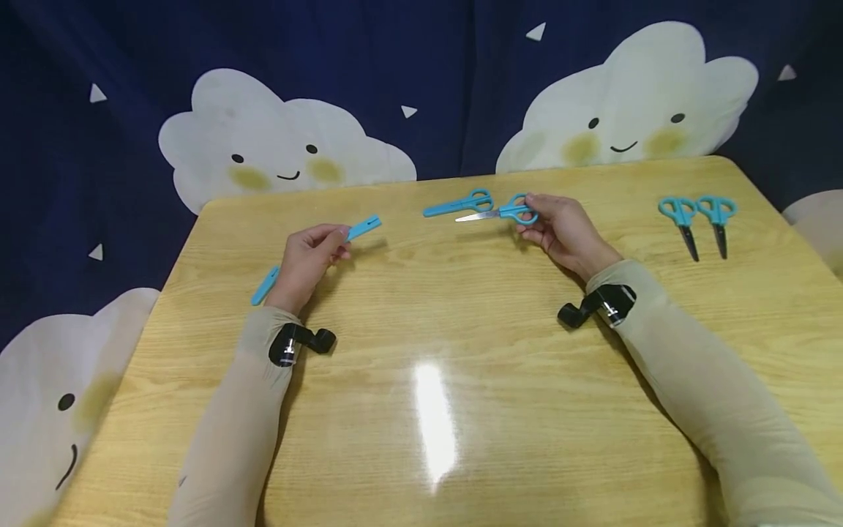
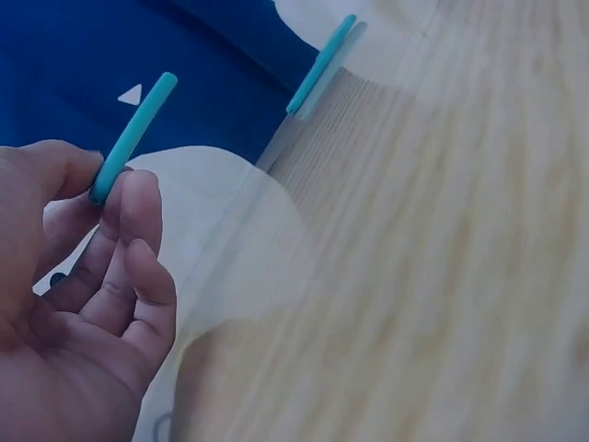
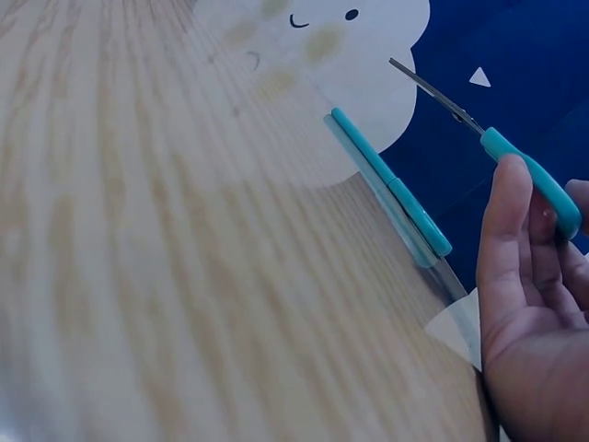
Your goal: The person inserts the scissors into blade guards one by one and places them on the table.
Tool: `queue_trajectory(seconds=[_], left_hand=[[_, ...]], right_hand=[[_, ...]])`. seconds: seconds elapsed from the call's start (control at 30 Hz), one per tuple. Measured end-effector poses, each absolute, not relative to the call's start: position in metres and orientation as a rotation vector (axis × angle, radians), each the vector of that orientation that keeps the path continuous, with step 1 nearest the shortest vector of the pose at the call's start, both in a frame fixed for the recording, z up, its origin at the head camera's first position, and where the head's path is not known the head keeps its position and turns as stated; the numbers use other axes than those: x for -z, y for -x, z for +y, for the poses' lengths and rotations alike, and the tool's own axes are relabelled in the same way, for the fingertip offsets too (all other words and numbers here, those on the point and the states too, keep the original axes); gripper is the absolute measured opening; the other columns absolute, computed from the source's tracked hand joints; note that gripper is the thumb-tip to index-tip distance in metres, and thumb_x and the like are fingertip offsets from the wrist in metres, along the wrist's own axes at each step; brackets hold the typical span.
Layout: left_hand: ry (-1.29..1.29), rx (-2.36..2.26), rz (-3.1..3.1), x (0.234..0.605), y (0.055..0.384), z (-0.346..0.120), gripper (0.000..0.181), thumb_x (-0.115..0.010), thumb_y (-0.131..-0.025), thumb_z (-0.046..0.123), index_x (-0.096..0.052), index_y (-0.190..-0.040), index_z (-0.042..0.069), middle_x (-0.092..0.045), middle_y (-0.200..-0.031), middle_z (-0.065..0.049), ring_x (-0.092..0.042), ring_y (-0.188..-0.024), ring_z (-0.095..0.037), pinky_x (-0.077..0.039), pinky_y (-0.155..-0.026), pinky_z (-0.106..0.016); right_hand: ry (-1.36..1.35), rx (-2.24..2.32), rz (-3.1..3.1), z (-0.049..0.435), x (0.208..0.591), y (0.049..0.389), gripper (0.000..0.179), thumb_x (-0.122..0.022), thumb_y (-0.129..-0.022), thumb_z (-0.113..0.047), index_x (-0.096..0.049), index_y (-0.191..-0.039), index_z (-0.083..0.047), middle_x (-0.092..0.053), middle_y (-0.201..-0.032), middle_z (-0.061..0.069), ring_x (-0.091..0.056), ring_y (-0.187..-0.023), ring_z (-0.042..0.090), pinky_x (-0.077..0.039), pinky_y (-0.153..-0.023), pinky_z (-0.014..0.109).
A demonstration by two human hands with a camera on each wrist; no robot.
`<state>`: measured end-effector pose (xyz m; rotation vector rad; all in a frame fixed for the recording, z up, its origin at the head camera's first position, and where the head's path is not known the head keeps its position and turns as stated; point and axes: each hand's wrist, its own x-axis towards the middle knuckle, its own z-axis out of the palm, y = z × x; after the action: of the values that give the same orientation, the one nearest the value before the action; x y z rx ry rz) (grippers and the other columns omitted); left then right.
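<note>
My left hand (image 1: 309, 260) pinches a light-blue scissors cover (image 1: 364, 227) between thumb and fingers, raised over the left of the table, its far end pointing right. In the left wrist view the cover (image 2: 138, 133) appears edge-on. Across from it, my right hand (image 1: 569, 230) holds a pair of scissors (image 1: 508, 212) by the blue handle loops. Its bare, closed blades point left, towards the cover. The right wrist view has these scissors (image 3: 534, 175) side-on, above the tabletop. Just behind the blades, a pair of covered scissors (image 1: 461, 203) lies on the table.
Another blue cover (image 1: 265, 285) lies beside my left wrist, partly hidden by it. Two uncovered pairs of scissors, one left (image 1: 681, 223) and one right (image 1: 718, 219), lie at the right. A dark blue curtain with clouds (image 1: 454, 88) hangs behind the wooden table (image 1: 500, 410).
</note>
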<state>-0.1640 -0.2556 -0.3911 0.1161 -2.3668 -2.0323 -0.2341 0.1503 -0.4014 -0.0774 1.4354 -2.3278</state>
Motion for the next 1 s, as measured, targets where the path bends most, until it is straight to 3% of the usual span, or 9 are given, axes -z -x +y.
queue_trajectory(seconds=[0.4,0.57,1.0], left_hand=[[-0.020,2.072,-2.364,0.392,0.174,-0.239,0.031,-0.062,-0.096,0.026,-0.067,-0.116,0.002,-0.069,-0.090,-0.009,-0.067,-0.072,-0.010,-0.051,-0.066,-0.021],[-0.007,2.066,-2.356,0.392,0.177,-0.234,0.026,-0.063,-0.096,0.024,-0.067,-0.110,0.003,-0.069,-0.090,-0.010,-0.067,-0.071,-0.009,-0.051,-0.066,-0.021],[-0.071,2.098,-2.302,0.396,0.184,-0.216,0.022,-0.062,-0.096,0.022,-0.067,-0.109,0.004,-0.070,-0.088,-0.004,-0.069,-0.074,-0.011,-0.052,-0.070,-0.022]], right_hand=[[0.050,2.341,1.435,0.149,0.403,0.239,0.021,-0.061,-0.096,-0.021,-0.068,-0.103,-0.002,-0.068,-0.075,0.006,-0.069,-0.067,0.018,-0.059,-0.063,0.024],[0.056,2.333,1.467,0.145,0.404,0.243,0.022,-0.062,-0.096,-0.022,-0.067,-0.103,-0.002,-0.066,-0.075,0.005,-0.068,-0.069,0.017,-0.058,-0.063,0.023],[0.089,2.342,1.448,0.141,0.404,0.246,0.022,-0.061,-0.096,-0.023,-0.066,-0.103,-0.002,-0.065,-0.074,0.004,-0.066,-0.068,0.017,-0.057,-0.061,0.023]])
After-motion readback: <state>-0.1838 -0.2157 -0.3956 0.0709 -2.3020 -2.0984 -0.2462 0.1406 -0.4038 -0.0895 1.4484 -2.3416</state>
